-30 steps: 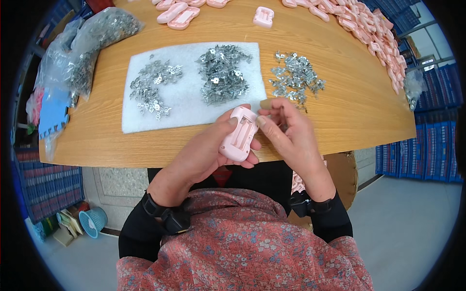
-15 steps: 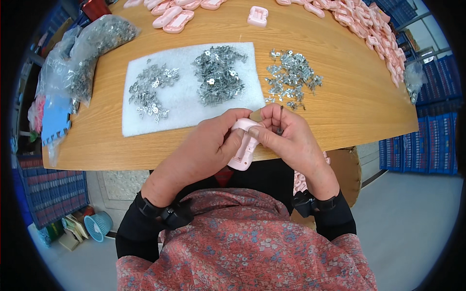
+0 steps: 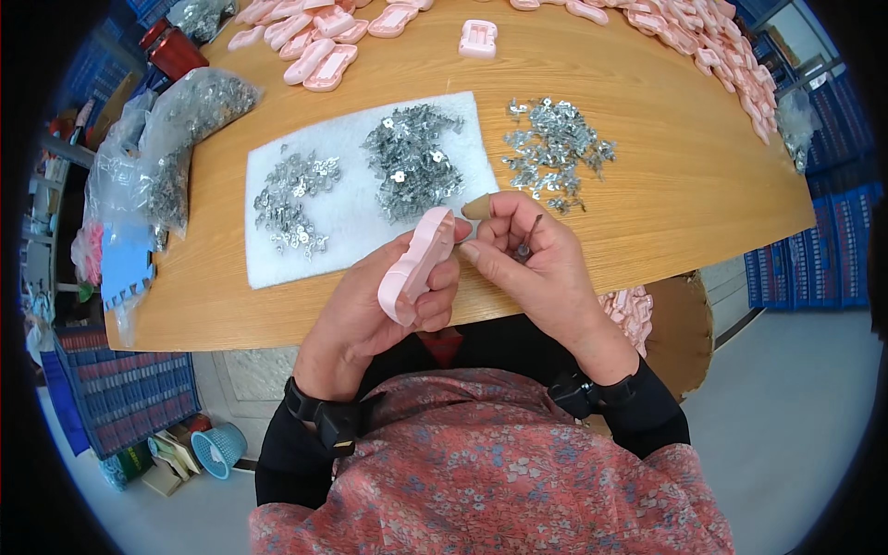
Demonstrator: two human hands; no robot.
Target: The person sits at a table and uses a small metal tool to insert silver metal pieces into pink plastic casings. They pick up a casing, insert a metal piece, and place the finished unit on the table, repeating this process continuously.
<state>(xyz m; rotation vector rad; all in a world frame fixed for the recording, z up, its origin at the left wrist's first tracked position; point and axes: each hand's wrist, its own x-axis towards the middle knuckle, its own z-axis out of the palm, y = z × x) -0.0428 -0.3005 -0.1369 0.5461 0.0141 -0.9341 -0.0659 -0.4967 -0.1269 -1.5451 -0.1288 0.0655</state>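
Note:
My left hand (image 3: 356,298) is closed around a pale pink plastic casing (image 3: 416,266), which stands tilted on its edge above the table's near edge. Its hollow side faces right, toward my other hand. Close beside it, my right hand (image 3: 555,277) has its fingers curled round a thin dark metal tool (image 3: 524,250), whose slim end points up; its kind is unclear. A tan cover (image 3: 477,207) sits on the right index fingertip. Beyond the hands, small silvery metal pieces (image 3: 413,166) lie heaped on a white foam sheet (image 3: 355,120).
More metal pieces (image 3: 555,143) lie on the wooden table (image 3: 684,199) right of the sheet. Pink casings (image 3: 661,37) are piled along the far right edge, others (image 3: 310,42) at far left. Clear bags of metal pieces (image 3: 166,148) stand left. Below right is a cardboard box (image 3: 683,338).
The casing has turned from facing up in both hands to standing on edge in my left hand. My right hand has come away from it, still holding the tool.

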